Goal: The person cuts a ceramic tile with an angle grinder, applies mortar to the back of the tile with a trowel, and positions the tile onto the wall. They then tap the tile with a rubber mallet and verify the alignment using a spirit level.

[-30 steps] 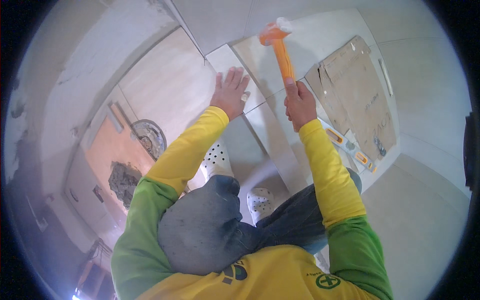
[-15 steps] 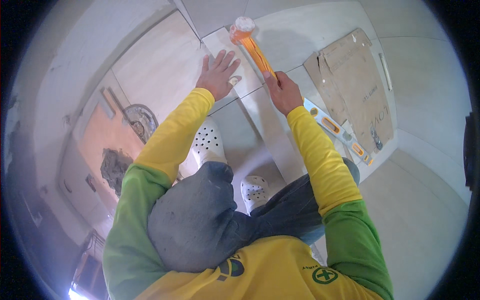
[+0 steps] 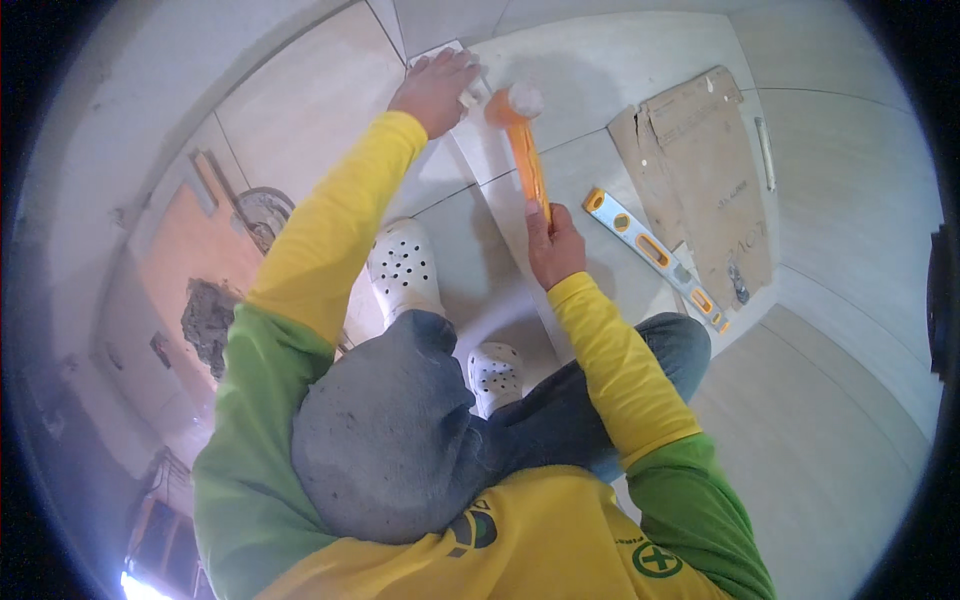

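Observation:
My right hand is closed around the lower handle of an orange mallet. The mallet's head is orange with a whitish face and hangs over the pale floor tiles, just right of my left hand. My left hand lies with fingers stretched out at the far end of a narrow tile strip, close to the wall corner. Something whitish shows by its thumb, too small to make out. To the right of the mallet a spirit level, silver with yellow ends, lies on the tiles.
Beyond the level lies a torn flat piece of cardboard. On my left are a lump of grey mortar on an orange-pink board and a round bucket or pan. My white clogs stand on the tiles below my hands.
My left hand has slid farther away along the strip toward the corner. The mallet has come nearer and a little right, its handle more upright, and my right hand has drawn back with it.

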Demonstrator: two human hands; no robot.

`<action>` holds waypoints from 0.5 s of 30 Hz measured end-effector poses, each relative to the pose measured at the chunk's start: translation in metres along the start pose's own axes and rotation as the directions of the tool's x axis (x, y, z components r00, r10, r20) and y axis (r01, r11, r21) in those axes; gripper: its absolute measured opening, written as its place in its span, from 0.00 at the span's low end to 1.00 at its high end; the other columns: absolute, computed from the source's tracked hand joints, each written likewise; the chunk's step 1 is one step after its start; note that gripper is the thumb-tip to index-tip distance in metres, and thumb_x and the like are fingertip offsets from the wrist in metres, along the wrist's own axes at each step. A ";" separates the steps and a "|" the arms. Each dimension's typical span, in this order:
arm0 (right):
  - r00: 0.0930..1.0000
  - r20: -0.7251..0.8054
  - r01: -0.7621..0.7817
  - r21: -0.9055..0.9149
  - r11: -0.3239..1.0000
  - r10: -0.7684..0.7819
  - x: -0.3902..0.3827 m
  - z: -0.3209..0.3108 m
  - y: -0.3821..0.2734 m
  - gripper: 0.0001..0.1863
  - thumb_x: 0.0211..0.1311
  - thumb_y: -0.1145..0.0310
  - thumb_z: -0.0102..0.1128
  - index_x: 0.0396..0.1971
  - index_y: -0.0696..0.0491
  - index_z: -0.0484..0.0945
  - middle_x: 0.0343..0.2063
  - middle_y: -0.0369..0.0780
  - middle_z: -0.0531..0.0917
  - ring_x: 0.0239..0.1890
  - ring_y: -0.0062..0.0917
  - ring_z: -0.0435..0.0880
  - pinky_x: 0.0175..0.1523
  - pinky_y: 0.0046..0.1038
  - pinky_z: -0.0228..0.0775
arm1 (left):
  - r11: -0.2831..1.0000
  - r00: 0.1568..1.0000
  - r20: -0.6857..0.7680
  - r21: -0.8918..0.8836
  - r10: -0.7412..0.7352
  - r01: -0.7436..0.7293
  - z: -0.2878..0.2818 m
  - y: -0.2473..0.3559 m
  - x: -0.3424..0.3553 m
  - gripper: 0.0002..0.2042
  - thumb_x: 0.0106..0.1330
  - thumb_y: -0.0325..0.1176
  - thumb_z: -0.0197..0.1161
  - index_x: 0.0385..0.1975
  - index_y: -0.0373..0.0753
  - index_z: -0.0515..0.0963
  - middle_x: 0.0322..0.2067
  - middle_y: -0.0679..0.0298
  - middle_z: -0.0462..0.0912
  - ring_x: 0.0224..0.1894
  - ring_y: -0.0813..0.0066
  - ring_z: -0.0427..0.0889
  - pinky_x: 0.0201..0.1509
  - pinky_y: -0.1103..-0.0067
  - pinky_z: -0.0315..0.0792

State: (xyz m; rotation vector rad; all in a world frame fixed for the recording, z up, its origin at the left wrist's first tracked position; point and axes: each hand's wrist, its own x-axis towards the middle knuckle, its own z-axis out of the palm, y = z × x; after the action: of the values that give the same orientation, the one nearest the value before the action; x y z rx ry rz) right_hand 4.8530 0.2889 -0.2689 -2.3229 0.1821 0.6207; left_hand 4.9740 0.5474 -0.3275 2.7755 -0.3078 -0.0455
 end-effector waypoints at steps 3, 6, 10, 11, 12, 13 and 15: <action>0.999 -0.031 -0.011 -0.035 0.999 0.010 -0.008 0.006 0.004 0.30 0.67 0.40 0.49 0.38 0.57 0.75 0.23 0.46 0.79 0.27 0.34 0.79 0.36 0.34 0.71 | 0.971 0.958 0.278 0.237 -0.074 0.006 -0.003 0.008 0.001 0.31 0.61 0.38 0.61 0.66 0.53 0.63 0.71 0.65 0.53 0.74 0.65 0.49 0.72 0.51 0.47; 0.995 0.070 -0.060 -0.138 0.989 0.070 -0.010 0.003 0.005 0.31 0.67 0.39 0.44 0.44 0.56 0.73 0.29 0.55 0.82 0.36 0.53 0.82 0.43 0.44 0.73 | 0.967 0.935 0.343 0.254 -0.090 0.000 -0.008 0.009 -0.003 0.32 0.61 0.43 0.62 0.68 0.56 0.61 0.72 0.66 0.51 0.74 0.65 0.47 0.72 0.49 0.43; 0.996 0.075 -0.029 -0.120 0.992 0.038 -0.015 0.002 0.009 0.31 0.67 0.38 0.43 0.44 0.56 0.72 0.30 0.56 0.82 0.37 0.55 0.81 0.43 0.47 0.72 | 0.962 0.919 0.382 0.272 -0.095 -0.013 -0.012 0.009 -0.005 0.33 0.62 0.44 0.61 0.69 0.58 0.58 0.73 0.67 0.49 0.75 0.66 0.45 0.72 0.48 0.42; 0.996 0.086 -0.024 -0.145 0.989 0.037 -0.014 0.003 0.010 0.31 0.68 0.39 0.42 0.45 0.56 0.72 0.30 0.57 0.82 0.38 0.56 0.81 0.44 0.48 0.71 | 0.962 0.919 0.382 0.271 -0.095 -0.013 -0.013 0.009 -0.005 0.33 0.62 0.44 0.61 0.69 0.58 0.58 0.73 0.67 0.49 0.75 0.66 0.45 0.72 0.48 0.42; 0.996 0.082 -0.031 -0.147 0.989 0.044 -0.014 0.003 0.012 0.31 0.68 0.39 0.42 0.45 0.56 0.72 0.30 0.57 0.82 0.38 0.56 0.81 0.44 0.48 0.71 | 0.961 0.920 0.380 0.276 -0.097 -0.012 -0.013 0.010 -0.005 0.33 0.63 0.44 0.61 0.69 0.58 0.58 0.73 0.67 0.48 0.75 0.66 0.44 0.72 0.48 0.41; 0.992 0.108 -0.040 -0.179 0.983 0.060 -0.013 0.004 0.015 0.31 0.68 0.39 0.42 0.45 0.55 0.71 0.30 0.57 0.81 0.38 0.56 0.80 0.44 0.48 0.71 | 0.960 0.910 0.401 0.279 -0.108 -0.009 -0.013 0.010 -0.005 0.33 0.63 0.44 0.60 0.69 0.59 0.58 0.73 0.67 0.47 0.75 0.66 0.44 0.73 0.48 0.41; 0.988 0.132 -0.050 -0.212 0.976 0.079 -0.013 0.005 0.019 0.30 0.68 0.39 0.42 0.45 0.55 0.71 0.31 0.57 0.81 0.38 0.57 0.80 0.44 0.49 0.71 | 0.954 0.904 0.413 0.298 -0.114 -0.015 -0.013 0.011 -0.004 0.32 0.66 0.46 0.57 0.70 0.59 0.56 0.74 0.68 0.46 0.76 0.66 0.43 0.73 0.49 0.40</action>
State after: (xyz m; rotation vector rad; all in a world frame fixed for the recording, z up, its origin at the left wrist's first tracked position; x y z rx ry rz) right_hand 4.8339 0.2778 -0.2775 -2.4694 0.1331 0.8690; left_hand 4.9690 0.5423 -0.3115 3.0479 -0.3765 -0.6834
